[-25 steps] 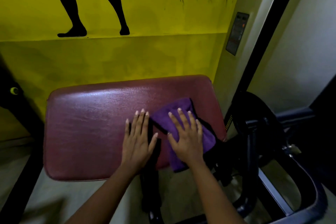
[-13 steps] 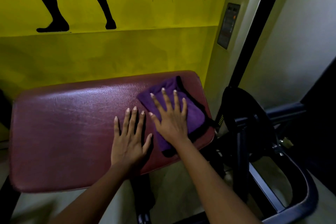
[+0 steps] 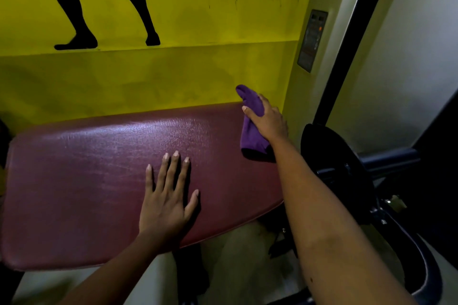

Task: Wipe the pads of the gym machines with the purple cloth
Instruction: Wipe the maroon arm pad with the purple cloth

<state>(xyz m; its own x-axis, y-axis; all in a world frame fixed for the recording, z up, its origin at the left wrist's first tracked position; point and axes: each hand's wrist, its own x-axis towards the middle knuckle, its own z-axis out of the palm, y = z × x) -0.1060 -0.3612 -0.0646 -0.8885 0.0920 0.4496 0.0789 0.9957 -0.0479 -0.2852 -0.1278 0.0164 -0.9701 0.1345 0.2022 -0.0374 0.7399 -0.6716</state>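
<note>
And the sweep reaches the corner! A second ago the purple cloth [image 3: 251,136] lay flat under a spread right hand [image 3: 269,124], nearer the front of the pad [image 3: 86,181]. Now it sits at the pad's two o'clock corner, bunched into a roll. The right hand curls around it, thumb pinning the fabric, while the far fingers are hidden behind the cloth. The top of the roll pokes up past the pad's far edge, in front of the yellow wall [image 3: 148,77].

The left hand [image 3: 166,205] holds its post: fingers spread, palm flat on the vinyl at about six o'clock, bracing.

What does that mean for the job? The right end looks covered, but a bunched cloth wipes a narrow strip. It probably wants flattening before the next pass.

Now, the room. At twelve o'clock the pad's far edge lies against the wall, or very nearly so. At three o'clock the pad ends, and the black machine frame [image 3: 347,168] stands just beside it. So there is nothing further to gain that way.

The open run is toward nine o'clock, a long stretch of maroon vinyl along the far edge. The one obstacle is the bracing left hand, which blocks any lower sweep unless it lifts.
</note>
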